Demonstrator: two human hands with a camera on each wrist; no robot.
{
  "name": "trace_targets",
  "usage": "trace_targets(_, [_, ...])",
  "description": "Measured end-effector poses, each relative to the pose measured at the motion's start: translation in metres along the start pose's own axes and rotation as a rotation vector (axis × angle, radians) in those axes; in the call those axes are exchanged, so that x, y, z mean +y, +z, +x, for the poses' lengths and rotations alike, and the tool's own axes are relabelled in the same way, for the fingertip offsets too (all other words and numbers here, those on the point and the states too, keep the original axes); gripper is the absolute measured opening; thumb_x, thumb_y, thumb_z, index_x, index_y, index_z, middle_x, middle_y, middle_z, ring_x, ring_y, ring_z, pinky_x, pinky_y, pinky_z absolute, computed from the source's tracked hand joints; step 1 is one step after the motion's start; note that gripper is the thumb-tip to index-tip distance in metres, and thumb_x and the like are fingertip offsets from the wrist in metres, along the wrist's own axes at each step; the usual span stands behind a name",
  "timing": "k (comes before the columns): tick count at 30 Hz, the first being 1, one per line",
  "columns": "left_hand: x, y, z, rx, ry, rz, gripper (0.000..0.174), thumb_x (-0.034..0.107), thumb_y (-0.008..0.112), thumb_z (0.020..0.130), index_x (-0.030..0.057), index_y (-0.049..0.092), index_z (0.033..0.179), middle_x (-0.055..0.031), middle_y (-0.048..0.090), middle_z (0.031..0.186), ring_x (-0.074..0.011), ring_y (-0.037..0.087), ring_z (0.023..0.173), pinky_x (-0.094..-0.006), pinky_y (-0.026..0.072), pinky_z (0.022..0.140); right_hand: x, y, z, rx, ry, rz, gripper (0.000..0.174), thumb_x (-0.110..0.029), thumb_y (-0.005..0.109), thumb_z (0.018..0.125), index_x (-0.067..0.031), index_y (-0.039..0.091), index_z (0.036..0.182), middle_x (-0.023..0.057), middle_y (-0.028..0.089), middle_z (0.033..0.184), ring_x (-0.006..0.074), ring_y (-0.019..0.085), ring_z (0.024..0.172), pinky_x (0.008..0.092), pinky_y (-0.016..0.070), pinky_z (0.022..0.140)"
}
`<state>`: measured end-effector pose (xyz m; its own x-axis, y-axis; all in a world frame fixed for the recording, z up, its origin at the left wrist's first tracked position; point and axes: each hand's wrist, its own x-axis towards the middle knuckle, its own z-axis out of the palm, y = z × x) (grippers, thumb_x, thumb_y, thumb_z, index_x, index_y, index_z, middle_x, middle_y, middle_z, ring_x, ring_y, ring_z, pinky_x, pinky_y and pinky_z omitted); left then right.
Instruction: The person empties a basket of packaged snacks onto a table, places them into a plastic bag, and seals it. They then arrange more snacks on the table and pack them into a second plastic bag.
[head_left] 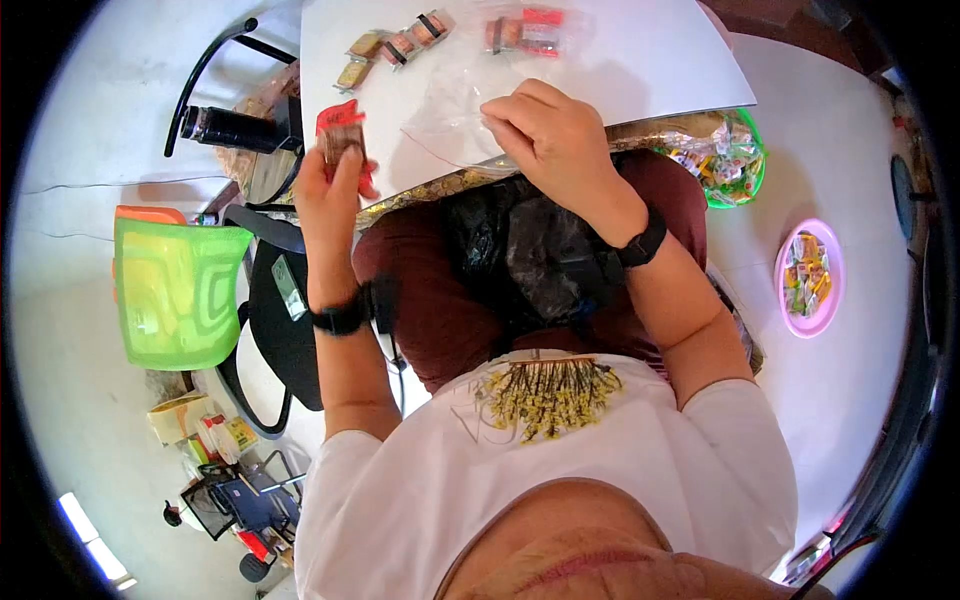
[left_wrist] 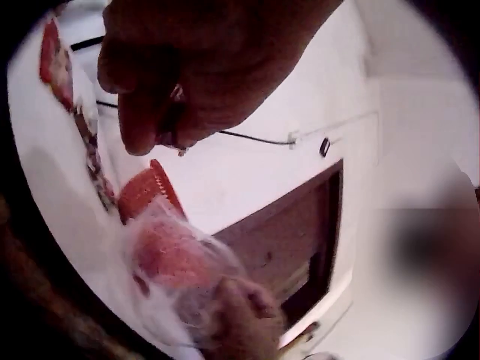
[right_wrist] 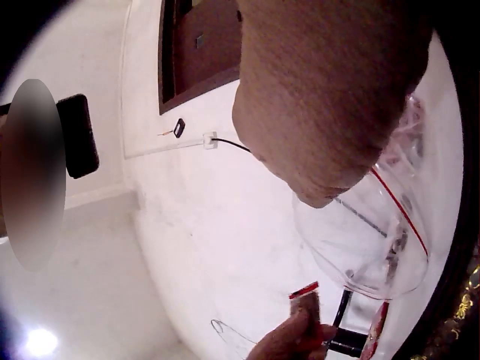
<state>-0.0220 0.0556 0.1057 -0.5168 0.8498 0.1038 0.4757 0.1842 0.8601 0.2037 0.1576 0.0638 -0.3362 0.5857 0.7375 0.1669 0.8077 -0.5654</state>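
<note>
My left hand (head_left: 328, 200) grips a small brown snack packet with red ends (head_left: 343, 135) over the left edge of the white table (head_left: 660, 70). My right hand (head_left: 555, 135), fingers curled, pinches a clear plastic bag (head_left: 445, 115) over the table's near edge. In the right wrist view, the transparent bag (right_wrist: 360, 247) hangs below that hand, with a red line along its edge. Several small wrapped snacks (head_left: 400, 48) lie in a short row at the far left of the tabletop. Beside them is a clear package with red parts (head_left: 525, 32).
A green basket (head_left: 752, 165) of wrapped items stands under the table's right side, a pink basin (head_left: 840, 290) with more packets beyond it. Black plastic (head_left: 540, 250) lies across the lap. To the left are a black chair (head_left: 280, 340) and a green plastic chair back (head_left: 180, 290).
</note>
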Motion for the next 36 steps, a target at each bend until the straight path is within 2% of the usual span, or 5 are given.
trace_targets(14, [0.01,0.117,0.012,-0.493,-0.533,-1.153,0.031,0.011,0.045,0.094,0.0014,0.046,0.124,-0.0135,0.061,0.1,-0.0216,0.062,0.081,-0.0334,0.0543,0.067,-0.008,-0.001,0.0,-0.031,-0.027,-0.015,0.01,-0.012,0.065,0.078,-0.0095,0.064,0.088,0.0056,0.056,0.076,0.0253,0.058,0.064,0.0342,0.0467,0.054])
trace_targets(19, [-0.031,0.155,0.101,-0.674,0.066,-0.998,0.049,0.014,0.05,0.085,0.0046,0.039,0.133,-0.0097,0.044,0.132,-0.0231,0.049,0.113,-0.033,0.0427,0.093,-0.007,0.0,-0.001,-0.052,-0.045,-0.007,0.012,-0.01,0.065,0.077,-0.0082,0.064,0.089,0.006,0.057,0.075,0.0256,0.058,0.064,0.0335,0.047,0.053])
trace_targets(22, [-0.024,0.144,0.106,-0.386,0.8,0.595,0.049,0.013,0.053,0.084,0.0046,0.041,0.13,-0.008,0.043,0.131,-0.0225,0.049,0.113,-0.0316,0.0419,0.093,-0.006,-0.001,0.0,-0.061,-0.038,-0.014,0.012,-0.009,0.066,0.077,-0.0079,0.064,0.089,0.0061,0.056,0.075,0.0256,0.058,0.064,0.0335,0.047,0.053])
trace_targets(27, [0.023,0.113,-0.007,-0.316,0.16,-0.33,0.018,0.007,0.051,0.09,-0.0017,0.062,0.102,-0.0063,0.066,0.09,-0.0164,0.061,0.087,-0.0267,0.0476,0.075,-0.005,-0.001,-0.001,-0.027,-0.055,0.008,0.012,-0.009,0.066,0.077,-0.0081,0.064,0.088,0.0061,0.056,0.074,0.0257,0.057,0.063,0.0336,0.0465,0.053])
trace_targets(36, [0.017,0.02,0.009,-0.131,0.196,-0.255,0.025,0.019,0.047,0.096,0.0029,0.059,0.081,-0.0023,0.055,0.063,-0.0067,0.044,0.052,-0.0212,0.0324,0.048,-0.007,0.002,-0.002,-0.085,-0.029,0.003,0.009,-0.015,0.064,0.078,-0.0099,0.062,0.085,0.0049,0.054,0.075,0.0267,0.057,0.062,0.0364,0.045,0.051])
